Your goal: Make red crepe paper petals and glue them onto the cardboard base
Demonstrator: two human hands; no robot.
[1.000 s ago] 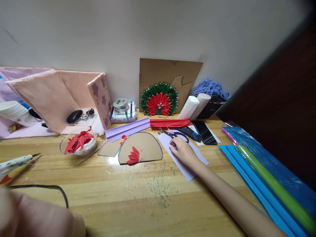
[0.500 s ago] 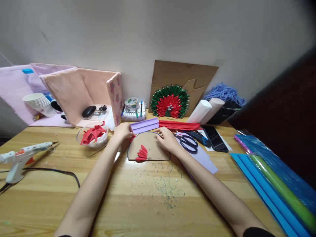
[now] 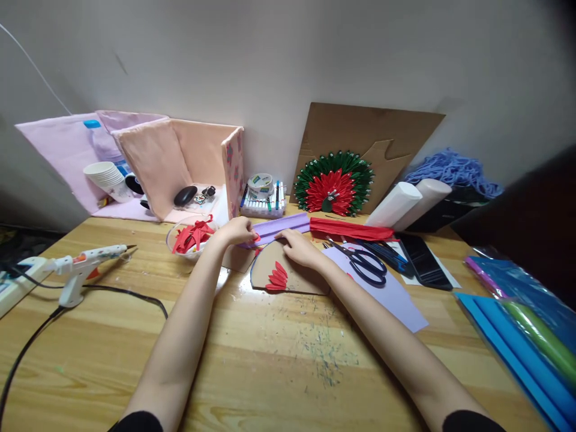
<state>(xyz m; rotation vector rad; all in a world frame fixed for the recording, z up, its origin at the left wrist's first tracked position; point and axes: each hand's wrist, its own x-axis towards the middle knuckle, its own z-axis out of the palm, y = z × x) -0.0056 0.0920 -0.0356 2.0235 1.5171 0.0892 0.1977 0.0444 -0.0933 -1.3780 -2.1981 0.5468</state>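
Note:
A half-round piece of cardboard point(image 3: 297, 277) with a dark blue outline lies flat in the middle of the table. Several red paper petals point(image 3: 277, 277) fan out near its straight lower edge. My left hand point(image 3: 238, 231) is just beyond the upper left of the cardboard, its fingertips pinched on a small red paper petal point(image 3: 256, 237). Resting on the cardboard's upper part, my right hand point(image 3: 297, 247) has its fingers apart and stretched toward the curved edge. A clear bowl point(image 3: 171, 240) of red paper strips point(image 3: 194, 235) stands left of my left hand.
Black-handled scissors point(image 3: 366, 267) lie on purple paper point(image 3: 396, 294), near a phone point(image 3: 425, 261). A glue gun point(image 3: 83, 270) with its cord is at left. Behind stand a red-green peacock point(image 3: 330, 186), markers point(image 3: 265, 204) and red crepe paper point(image 3: 351, 229). Blue rolls point(image 3: 499, 342) lie at right.
The view has turned, so the table things appear further right. My right hand has slid leftward over the cardboard. My left hand's red petal shows more clearly, above the cardboard's edge.

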